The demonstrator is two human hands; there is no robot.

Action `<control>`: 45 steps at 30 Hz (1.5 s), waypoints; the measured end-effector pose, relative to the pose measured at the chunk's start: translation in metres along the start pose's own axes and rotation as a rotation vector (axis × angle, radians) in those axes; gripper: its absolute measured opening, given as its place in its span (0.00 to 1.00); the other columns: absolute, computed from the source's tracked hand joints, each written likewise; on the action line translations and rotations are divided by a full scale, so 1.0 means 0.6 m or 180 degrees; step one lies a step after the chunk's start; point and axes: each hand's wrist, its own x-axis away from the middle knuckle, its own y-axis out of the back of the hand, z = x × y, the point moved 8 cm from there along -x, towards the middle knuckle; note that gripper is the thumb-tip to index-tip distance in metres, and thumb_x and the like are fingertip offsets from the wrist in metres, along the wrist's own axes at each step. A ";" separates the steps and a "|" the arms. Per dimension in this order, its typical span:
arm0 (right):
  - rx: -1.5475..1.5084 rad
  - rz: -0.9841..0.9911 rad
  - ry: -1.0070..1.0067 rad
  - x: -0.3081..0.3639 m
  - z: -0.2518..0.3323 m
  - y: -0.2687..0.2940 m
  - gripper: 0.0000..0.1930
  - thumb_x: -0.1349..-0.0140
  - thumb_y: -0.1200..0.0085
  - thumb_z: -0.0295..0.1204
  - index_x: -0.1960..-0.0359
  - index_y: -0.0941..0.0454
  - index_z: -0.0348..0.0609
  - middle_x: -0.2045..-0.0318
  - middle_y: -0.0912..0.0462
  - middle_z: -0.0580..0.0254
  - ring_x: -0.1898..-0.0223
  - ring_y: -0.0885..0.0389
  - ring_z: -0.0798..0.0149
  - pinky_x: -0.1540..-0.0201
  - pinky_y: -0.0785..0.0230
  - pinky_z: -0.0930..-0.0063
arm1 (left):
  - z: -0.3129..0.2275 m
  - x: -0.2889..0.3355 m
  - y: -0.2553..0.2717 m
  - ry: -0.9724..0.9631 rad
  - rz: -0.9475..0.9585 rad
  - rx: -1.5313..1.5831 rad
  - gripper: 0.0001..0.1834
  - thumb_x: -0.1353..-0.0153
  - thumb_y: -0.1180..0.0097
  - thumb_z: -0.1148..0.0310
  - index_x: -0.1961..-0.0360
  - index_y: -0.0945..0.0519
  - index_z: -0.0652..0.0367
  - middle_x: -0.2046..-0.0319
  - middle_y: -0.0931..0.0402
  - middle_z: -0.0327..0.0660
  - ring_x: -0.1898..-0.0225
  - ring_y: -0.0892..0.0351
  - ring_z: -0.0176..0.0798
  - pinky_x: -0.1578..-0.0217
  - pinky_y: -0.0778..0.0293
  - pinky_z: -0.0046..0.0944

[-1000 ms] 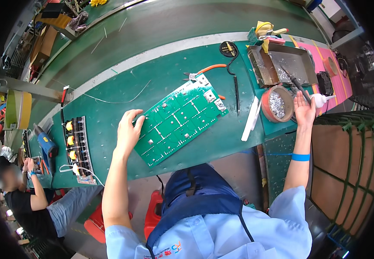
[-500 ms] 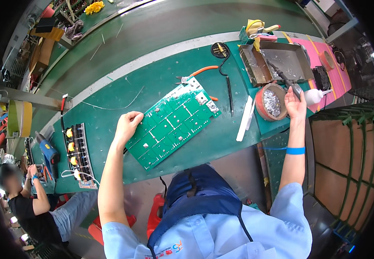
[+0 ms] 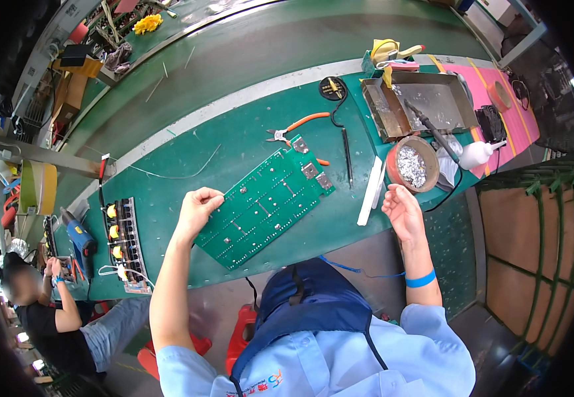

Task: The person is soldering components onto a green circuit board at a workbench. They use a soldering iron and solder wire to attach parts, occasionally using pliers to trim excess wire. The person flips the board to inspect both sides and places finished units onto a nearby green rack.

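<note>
A green circuit board (image 3: 260, 208) with solder joints and metal parts at its far right end lies slantwise over the bench in front of me. Thumb and fingers of my left hand (image 3: 199, 208) pinch its left edge. My right hand (image 3: 404, 210), with a blue band on the wrist, hovers by the bench edge, fingers loosely curled and nothing visible in them. Just beyond it stands a red-sided round bowl (image 3: 414, 165) of silvery scraps. A soldering iron (image 3: 434, 129) rests across the metal tray's near edge. Orange-handled cutters (image 3: 280, 135) lie partly behind the board.
White strips (image 3: 371, 192) and a black pen-like tool (image 3: 348, 159) lie right of the board. Behind the bowl sits the metal tray (image 3: 439, 99), beside a white squeeze bottle (image 3: 477, 153). A parts rack (image 3: 125, 241) stands left; a co-worker (image 3: 48, 311) sits beyond.
My right hand has let go of the soldering iron and come left and nearer to me. The iron stays resting by the tray. The board has shifted slightly nearer and its glare has gone.
</note>
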 end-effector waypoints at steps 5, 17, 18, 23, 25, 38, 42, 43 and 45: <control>0.0051 0.0181 -0.0096 -0.011 -0.013 -0.013 0.11 0.39 0.54 0.33 0.61 0.29 0.36 0.73 0.26 0.63 0.72 0.28 0.70 0.67 0.33 0.77 | -0.028 0.029 -0.006 -0.0408 -0.0332 -0.0495 0.03 0.50 0.44 0.76 0.74 0.21 0.64 0.80 0.26 0.34 0.76 0.30 0.25 0.73 0.33 0.27; 0.1405 0.0609 0.0834 -0.025 0.053 -0.099 0.08 0.40 0.53 0.29 0.63 0.27 0.38 0.72 0.24 0.64 0.69 0.27 0.73 0.63 0.34 0.80 | -0.139 0.236 -0.116 -0.3013 -0.0739 -0.2710 0.06 0.59 0.46 0.78 0.77 0.23 0.57 0.80 0.27 0.37 0.79 0.26 0.38 0.80 0.31 0.36; 0.1576 0.0797 0.0668 -0.032 0.050 -0.119 0.09 0.42 0.51 0.28 0.62 0.27 0.37 0.68 0.23 0.63 0.65 0.26 0.71 0.59 0.34 0.78 | -0.128 0.253 -0.127 -0.3155 -0.0689 -0.2640 0.07 0.59 0.44 0.76 0.75 0.23 0.56 0.80 0.27 0.36 0.79 0.27 0.36 0.80 0.31 0.35; 0.3878 0.3274 0.0800 -0.007 -0.040 -0.315 0.18 0.50 0.43 0.33 0.58 0.27 0.39 0.58 0.25 0.55 0.55 0.27 0.57 0.51 0.36 0.68 | -0.078 0.300 -0.165 -0.3078 -0.0614 -0.2914 0.07 0.57 0.44 0.72 0.73 0.22 0.56 0.76 0.29 0.33 0.75 0.29 0.32 0.74 0.34 0.31; 0.4489 0.4035 0.0660 0.011 -0.107 -0.340 0.24 0.53 0.41 0.38 0.56 0.28 0.37 0.55 0.27 0.52 0.51 0.30 0.52 0.48 0.38 0.64 | -0.069 0.308 -0.171 -0.3035 -0.0674 -0.2811 0.06 0.56 0.44 0.71 0.73 0.22 0.57 0.77 0.29 0.34 0.75 0.30 0.33 0.73 0.34 0.32; 0.5657 0.4044 0.2018 0.096 -0.214 -0.325 0.35 0.69 0.36 0.34 0.54 0.33 0.36 0.66 0.30 0.51 0.61 0.30 0.52 0.58 0.36 0.62 | 0.015 0.335 -0.216 -0.2509 -0.1249 -0.2008 0.05 0.57 0.44 0.69 0.77 0.25 0.55 0.80 0.32 0.35 0.75 0.29 0.35 0.73 0.34 0.34; 0.5593 0.3865 0.2229 0.112 -0.213 -0.324 0.37 0.74 0.35 0.28 0.54 0.33 0.35 0.64 0.31 0.51 0.60 0.31 0.52 0.55 0.38 0.61 | -0.019 0.299 -0.192 -0.2253 -0.0953 -0.1500 0.15 0.58 0.40 0.67 0.67 0.25 0.57 0.66 0.28 0.41 0.61 0.28 0.40 0.60 0.34 0.41; 0.5680 0.3874 0.2274 0.115 -0.213 -0.326 0.37 0.74 0.35 0.29 0.54 0.33 0.35 0.64 0.31 0.51 0.59 0.31 0.52 0.54 0.39 0.59 | -0.029 0.279 -0.181 -0.2200 -0.0967 -0.1627 0.23 0.61 0.38 0.66 0.60 0.27 0.57 0.59 0.32 0.45 0.54 0.33 0.43 0.55 0.37 0.45; 0.5736 0.3970 0.2508 0.118 -0.226 -0.334 0.37 0.75 0.34 0.30 0.55 0.33 0.35 0.61 0.32 0.50 0.57 0.33 0.50 0.51 0.43 0.55 | -0.028 0.248 -0.173 -0.1957 -0.0864 -0.2104 0.43 0.69 0.32 0.62 0.47 0.37 0.59 0.45 0.43 0.53 0.41 0.46 0.53 0.47 0.45 0.55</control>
